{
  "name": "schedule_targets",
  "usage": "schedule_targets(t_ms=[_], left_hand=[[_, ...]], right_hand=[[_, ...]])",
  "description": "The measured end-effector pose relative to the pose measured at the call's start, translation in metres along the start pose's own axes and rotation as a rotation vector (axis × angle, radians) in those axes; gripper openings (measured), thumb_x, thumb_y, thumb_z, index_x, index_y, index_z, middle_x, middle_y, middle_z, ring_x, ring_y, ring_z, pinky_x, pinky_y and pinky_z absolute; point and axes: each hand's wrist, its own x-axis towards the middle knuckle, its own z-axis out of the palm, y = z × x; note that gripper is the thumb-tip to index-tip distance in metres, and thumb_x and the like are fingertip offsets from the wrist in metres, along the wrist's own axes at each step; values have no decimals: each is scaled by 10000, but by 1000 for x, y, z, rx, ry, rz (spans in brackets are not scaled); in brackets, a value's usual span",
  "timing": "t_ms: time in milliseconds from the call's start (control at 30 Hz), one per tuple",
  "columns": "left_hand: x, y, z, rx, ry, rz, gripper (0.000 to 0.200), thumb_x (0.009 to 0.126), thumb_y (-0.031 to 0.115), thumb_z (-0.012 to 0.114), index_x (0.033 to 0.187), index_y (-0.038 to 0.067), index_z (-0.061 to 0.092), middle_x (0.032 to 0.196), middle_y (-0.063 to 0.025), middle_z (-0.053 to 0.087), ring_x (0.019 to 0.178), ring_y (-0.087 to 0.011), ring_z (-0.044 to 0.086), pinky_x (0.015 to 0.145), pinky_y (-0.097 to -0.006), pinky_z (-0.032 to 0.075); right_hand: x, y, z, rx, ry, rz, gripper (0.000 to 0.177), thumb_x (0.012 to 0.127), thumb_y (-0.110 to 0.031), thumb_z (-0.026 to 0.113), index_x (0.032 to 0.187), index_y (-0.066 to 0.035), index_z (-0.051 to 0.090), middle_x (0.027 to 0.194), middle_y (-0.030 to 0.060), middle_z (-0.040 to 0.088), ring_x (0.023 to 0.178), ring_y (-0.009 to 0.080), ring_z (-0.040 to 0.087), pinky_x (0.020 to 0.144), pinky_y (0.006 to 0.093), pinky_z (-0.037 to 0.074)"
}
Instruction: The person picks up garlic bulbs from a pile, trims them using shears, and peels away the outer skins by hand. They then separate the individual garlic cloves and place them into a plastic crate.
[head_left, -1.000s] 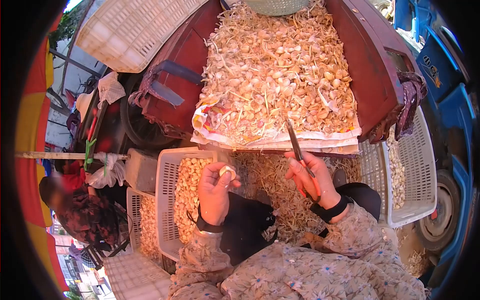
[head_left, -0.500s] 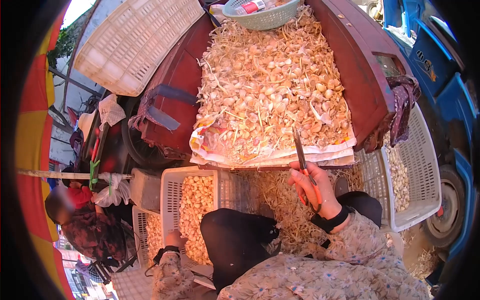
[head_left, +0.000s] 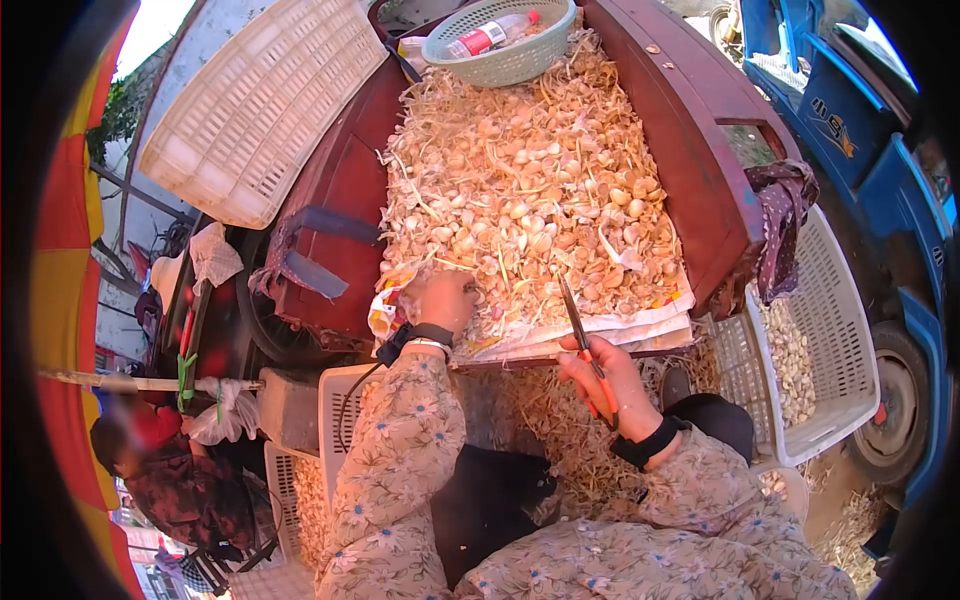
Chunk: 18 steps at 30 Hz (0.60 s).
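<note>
My right hand (head_left: 615, 385) is closed around a pair of scissors (head_left: 580, 335) with orange handles, the dark blades pointing up and away from me. The blade tips lie over the near edge of a large heap of garlic (head_left: 540, 220), cloves mixed with dry stalks and skins. At the heap's near left corner is my left hand (head_left: 445, 300), back upward, with its fingers curled down and hidden from view. The heap rests on a white sheet (head_left: 640, 322) in a dark red cart bed (head_left: 720, 205).
A green basket (head_left: 510, 62) with a bottle (head_left: 490, 38) stands behind the heap. White crates (head_left: 345, 400) of garlic cloves flank my legs; an upturned crate (head_left: 260, 110) leans at left. Another person (head_left: 185, 480) sits lower left. A blue vehicle (head_left: 860, 140) stands right.
My left hand has risen from beside the crate at lower left onto the garlic heap's near left corner. My right hand has shifted slightly left and down, still holding the scissors.
</note>
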Motion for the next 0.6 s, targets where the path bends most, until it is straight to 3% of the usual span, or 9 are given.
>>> schedule_targets(t_ms=[200,300,367,467,500,533,567,600], left_hand=[[-26,24,3,150,94,-44,205,676,116,670,866,53,621,799,-140,594,800,-321,570,689,-371,456],[-36,34,-7,58,82,-148,195,685,138,669,846,48,606,789,-141,600,762,-318,579,667,-356,459],[-44,39,-16,-22,191,-113,187,698,107,669,856,36,599,781,-114,612,728,-257,594,639,-329,464],[-55,43,-29,-260,257,-153,170,695,105,678,827,33,598,797,-98,618,711,-218,605,623,-309,467],[-59,42,-31,-360,263,-182,165,691,112,683,810,34,600,806,-97,618,710,-214,606,622,-307,468],[-63,43,-34,-458,245,-114,190,739,-45,626,910,4,560,820,-20,606,756,-73,565,611,-224,473],[-69,48,-37,-576,208,-157,214,740,-50,619,933,4,545,849,-34,604,764,-81,568,624,-223,475],[-76,66,-47,-696,167,-201,238,741,-56,613,956,3,530,877,-48,602,772,-89,572,638,-222,477]], right_hand=[[3,2,5,18,-24,-21,326,819,-236,610,1036,-12,513,705,27,571,496,40,449,413,180,335],[0,-1,5,5,-35,10,337,796,-244,644,1014,-10,534,678,16,570,552,52,501,465,191,360],[5,11,4,-29,-31,-17,326,795,-250,644,1003,-20,543,670,23,571,538,59,496,458,214,366],[12,28,0,-371,-27,-311,279,801,-187,640,1000,-21,537,704,18,565,519,30,469,459,189,346],[5,18,3,-461,-23,-310,282,777,-196,653,983,-35,547,693,37,569,537,92,498,485,233,373],[-7,0,6,-551,-20,-309,285,753,-204,665,966,-49,556,683,56,573,554,153,526,511,277,400],[-12,-10,8,-642,-17,-306,288,730,-213,677,949,-62,566,672,75,577,571,215,554,537,321,427],[-12,-9,8,-724,20,-456,295,715,-209,679,950,-70,567,681,76,573,597,234,555,561,332,433]])
